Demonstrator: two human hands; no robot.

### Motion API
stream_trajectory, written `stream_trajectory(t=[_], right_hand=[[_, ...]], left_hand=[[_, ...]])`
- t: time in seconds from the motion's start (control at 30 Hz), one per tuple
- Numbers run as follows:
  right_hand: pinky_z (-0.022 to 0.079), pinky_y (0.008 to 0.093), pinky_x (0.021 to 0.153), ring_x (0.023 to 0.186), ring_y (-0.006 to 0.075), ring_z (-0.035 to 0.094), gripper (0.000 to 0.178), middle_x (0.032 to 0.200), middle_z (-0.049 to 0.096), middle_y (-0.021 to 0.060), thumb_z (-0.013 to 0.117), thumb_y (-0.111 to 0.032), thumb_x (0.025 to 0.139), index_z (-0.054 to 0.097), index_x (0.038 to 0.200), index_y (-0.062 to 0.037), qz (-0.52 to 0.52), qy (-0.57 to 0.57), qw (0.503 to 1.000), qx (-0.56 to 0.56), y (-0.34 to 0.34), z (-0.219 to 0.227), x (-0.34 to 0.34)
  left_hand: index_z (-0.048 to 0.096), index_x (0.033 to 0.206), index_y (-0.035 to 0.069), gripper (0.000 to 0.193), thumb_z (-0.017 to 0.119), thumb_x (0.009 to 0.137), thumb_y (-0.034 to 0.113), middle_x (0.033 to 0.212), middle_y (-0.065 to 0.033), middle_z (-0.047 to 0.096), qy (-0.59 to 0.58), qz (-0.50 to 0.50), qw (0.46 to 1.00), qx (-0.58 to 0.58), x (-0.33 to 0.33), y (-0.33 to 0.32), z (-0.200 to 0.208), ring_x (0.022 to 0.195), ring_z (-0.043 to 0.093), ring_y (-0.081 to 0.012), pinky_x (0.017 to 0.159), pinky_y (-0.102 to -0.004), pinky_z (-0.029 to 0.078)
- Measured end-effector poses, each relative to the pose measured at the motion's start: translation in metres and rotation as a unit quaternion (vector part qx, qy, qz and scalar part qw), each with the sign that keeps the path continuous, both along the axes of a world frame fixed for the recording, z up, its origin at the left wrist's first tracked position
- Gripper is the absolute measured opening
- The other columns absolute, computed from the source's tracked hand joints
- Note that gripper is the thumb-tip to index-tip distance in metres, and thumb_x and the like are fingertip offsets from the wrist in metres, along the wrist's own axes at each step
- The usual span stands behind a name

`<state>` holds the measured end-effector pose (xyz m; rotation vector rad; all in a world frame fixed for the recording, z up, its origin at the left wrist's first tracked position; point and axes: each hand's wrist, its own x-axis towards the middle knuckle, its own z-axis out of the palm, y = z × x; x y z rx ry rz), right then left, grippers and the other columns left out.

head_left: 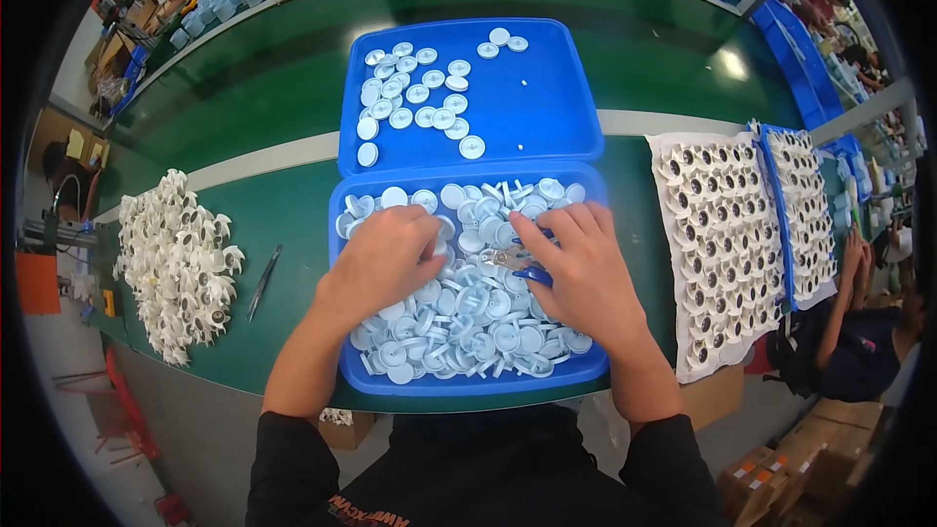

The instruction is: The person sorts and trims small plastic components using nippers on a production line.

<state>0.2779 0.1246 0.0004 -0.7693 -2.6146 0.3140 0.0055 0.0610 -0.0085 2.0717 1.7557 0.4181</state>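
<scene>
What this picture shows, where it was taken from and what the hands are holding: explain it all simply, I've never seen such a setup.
There is no machine here: these are a person's own bare hands. The single picture comes from a wide fisheye camera worn on the head and looking down, so straight edges bend near the rim.

On the green table lie two blue trays. The near tray is full of pale blue discs; the far tray holds fewer. To the left are a heap of white parts and slim tweezers; to the right, similar parts in rows.

The right hand holds blue-handled nippers. The left hand is among the discs; whether it grips one is unclear.
</scene>
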Motion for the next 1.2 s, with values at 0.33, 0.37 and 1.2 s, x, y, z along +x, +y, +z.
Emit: stream_trajectory(t=[0.33,0.37,1.2], right_hand=[[0.042,0.0476,0.106,0.109,0.0302,0.059,0.072,0.112,0.061,0.0092,0.088,-0.01,0.071,0.066,0.14,-0.0075,-0.013,0.036,0.999,0.003,0.001,0.001,-0.001],[0.042,0.0476,0.105,0.109,0.0302,0.059,0.074,0.112,0.061,0.0092,0.088,-0.01,0.07,0.066,0.141,-0.0079,-0.014,0.05,0.999,-0.004,0.001,0.0,-0.001],[0.04,0.0476,0.102,0.113,0.034,0.058,0.078,0.123,0.061,0.013,0.088,-0.012,0.079,0.06,0.152,-0.0058,-0.038,0.088,0.994,-0.046,-0.005,-0.002,-0.003]], left_hand=[[0.071,0.127,0.0,0.041,0.079,0.088,-0.005,0.108,-0.008,0.066,-0.303,-0.061,0.949,-0.06,-0.013,0.005,0.015,0.097,0.067,-0.0192,0.086,-0.0336,0.055],[0.071,0.132,0.0,0.044,0.076,0.09,-0.01,0.115,-0.0085,0.066,-0.414,-0.088,0.903,-0.07,-0.013,0.006,0.01,0.106,0.068,-0.0188,0.092,-0.034,0.055],[0.071,0.139,0.001,0.047,0.076,0.094,-0.011,0.138,-0.0149,0.069,-0.605,-0.09,0.791,-0.029,0.014,0.004,-0.015,0.123,0.068,-0.0193,0.099,-0.0322,0.062]])
